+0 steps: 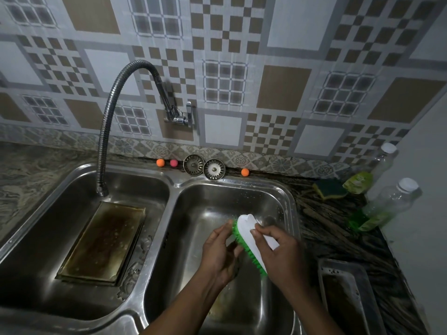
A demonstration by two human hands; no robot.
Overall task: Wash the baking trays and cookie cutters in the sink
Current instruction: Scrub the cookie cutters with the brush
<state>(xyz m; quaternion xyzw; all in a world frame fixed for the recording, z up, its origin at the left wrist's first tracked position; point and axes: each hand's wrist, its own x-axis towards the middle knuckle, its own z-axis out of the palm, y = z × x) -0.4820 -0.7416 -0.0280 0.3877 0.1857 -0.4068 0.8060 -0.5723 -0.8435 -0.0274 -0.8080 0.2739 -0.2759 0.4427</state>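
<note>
Two basins sit in the worktop; what lies around them?

Along the worktop's (pixel 338 228) back edge stand two metal strainers (pixel 193 165), side by side. An orange ball (pixel 160 162) and a pink ball (pixel 173 163) lie just left of them, and a second orange ball (pixel 245 172) lies to their right. Toward the back right corner are a yellow-and-green sponge (pixel 329 188) and two clear bottles (pixel 387 204) with white caps and green liquid inside. A flexible tap hose (pixel 106 131) arches out from the wall, and its spout hangs over the back of the left basin (pixel 36 238).

And the baking trays?

One stained baking tray (pixel 101 243) lies in the left basin, below the spout. A second metal tray (pixel 343 293) sits at the worktop's front right, just beside the right basin (pixel 285 197).

What of the person's hands?

Both are over the right basin. The right hand (pixel 283 257) grips the white back of a scrub brush (pixel 249 233), its fingers curled over it. The green bristles face the left hand (pixel 220 255), whose curved fingers touch them. Whether that hand holds anything cannot be told, since the palm hides it.

Anything in the way?

The hands and brush cover part of the right basin's floor
</note>
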